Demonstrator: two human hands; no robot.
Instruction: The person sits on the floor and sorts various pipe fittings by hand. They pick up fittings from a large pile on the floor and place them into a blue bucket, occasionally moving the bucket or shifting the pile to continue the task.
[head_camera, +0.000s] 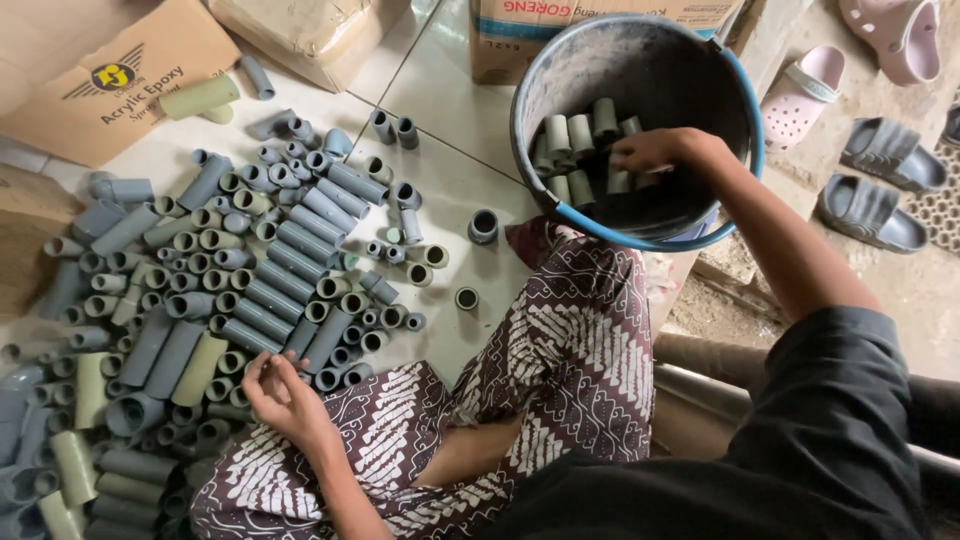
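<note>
My right hand (655, 152) reaches into a tilted blue bucket (745, 95) and its fingers close around short grey pipe pieces (575, 140) stacked inside. My left hand (285, 395) rests at the near edge of a big pile of grey and olive pipe pieces (200, 290) on the tiled floor, fingers curled over a small piece; what it holds is partly hidden. My legs in patterned brown-and-white cloth (560, 340) lie between the pile and the bucket.
Cardboard boxes (110, 70) stand at the top left and a printed box (600, 25) behind the bucket. Pink sandals (800, 95) and grey sandals (870, 210) lie on the rough ground at right. Loose pipe rings (483, 226) sit on the tiles near the bucket.
</note>
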